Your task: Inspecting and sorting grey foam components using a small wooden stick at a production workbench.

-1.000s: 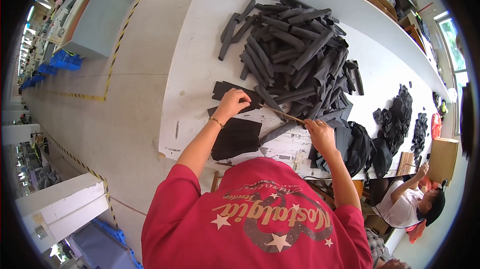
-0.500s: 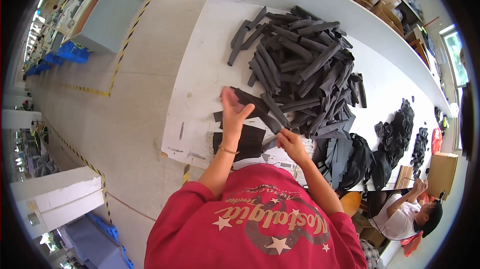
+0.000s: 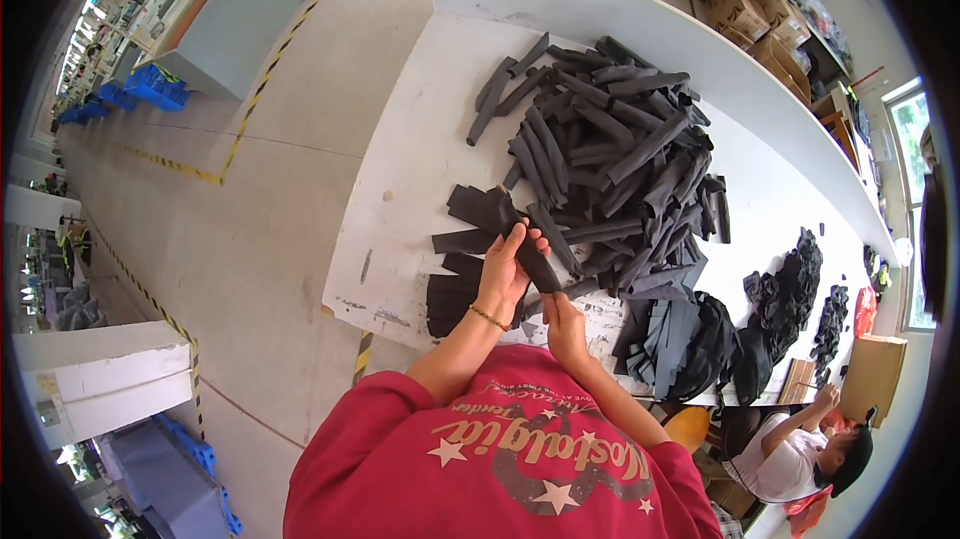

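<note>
Between my two hands runs a dark grey fabric piece (image 3: 538, 267), folded or rolled into a narrow strip and slanting toward me. My left hand (image 3: 508, 267) is closed around its middle, thumb on top. My right hand (image 3: 566, 329) pinches its near end. A big heap of similar rolled dark fabric pieces (image 3: 625, 144) lies just beyond my hands. Flat black fabric strips (image 3: 455, 304) are fanned out on the white table (image 3: 385, 239) beside my left wrist. What lies under my left palm is hidden.
A low white wall (image 3: 650, 14) borders the table's far side. To the right lie loose grey strips (image 3: 668, 334) and bunched black fabric (image 3: 790, 284). Another person (image 3: 800, 449) sits at the right edge. A taped floor aisle (image 3: 290, 149) runs along the left.
My left hand, spread and blurred near the strip's far end before, has come nearer and closed around the strip. My right hand keeps its pinch on the near end. The view has shifted slightly.
</note>
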{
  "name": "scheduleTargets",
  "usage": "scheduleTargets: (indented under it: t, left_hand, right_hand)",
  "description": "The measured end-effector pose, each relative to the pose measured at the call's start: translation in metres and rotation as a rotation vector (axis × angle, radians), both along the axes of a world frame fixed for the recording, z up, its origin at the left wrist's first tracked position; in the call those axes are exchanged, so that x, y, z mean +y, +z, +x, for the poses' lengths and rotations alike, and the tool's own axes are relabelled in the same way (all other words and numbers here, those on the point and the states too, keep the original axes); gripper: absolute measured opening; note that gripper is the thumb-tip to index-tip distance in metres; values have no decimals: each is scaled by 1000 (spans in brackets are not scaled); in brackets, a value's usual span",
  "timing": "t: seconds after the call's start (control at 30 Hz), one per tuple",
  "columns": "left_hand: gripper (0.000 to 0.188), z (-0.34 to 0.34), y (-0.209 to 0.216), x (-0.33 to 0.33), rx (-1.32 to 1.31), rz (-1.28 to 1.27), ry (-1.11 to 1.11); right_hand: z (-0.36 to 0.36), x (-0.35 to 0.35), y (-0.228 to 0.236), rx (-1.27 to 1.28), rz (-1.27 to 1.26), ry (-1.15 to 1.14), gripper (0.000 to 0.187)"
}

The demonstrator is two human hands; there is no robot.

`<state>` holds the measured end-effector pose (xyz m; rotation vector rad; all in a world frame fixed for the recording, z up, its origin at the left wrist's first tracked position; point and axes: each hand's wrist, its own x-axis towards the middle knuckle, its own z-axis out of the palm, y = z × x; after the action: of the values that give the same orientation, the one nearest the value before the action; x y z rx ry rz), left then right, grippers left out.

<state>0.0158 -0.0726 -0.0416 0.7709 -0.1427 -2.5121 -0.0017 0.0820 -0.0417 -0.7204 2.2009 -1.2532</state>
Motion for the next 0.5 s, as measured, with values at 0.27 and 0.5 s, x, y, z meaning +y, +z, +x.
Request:
scheduleTargets:
  t: [0.27, 0.5]
  left_hand:
    - [16, -12, -4, -26, -301, -247, 77]
    - [23, -15, -20, -13, -275, -305, -41]
  right_hand:
    - [6, 39, 7, -51, 130, 133, 11]
    - [0, 66, 42, -240, 184, 163, 19]
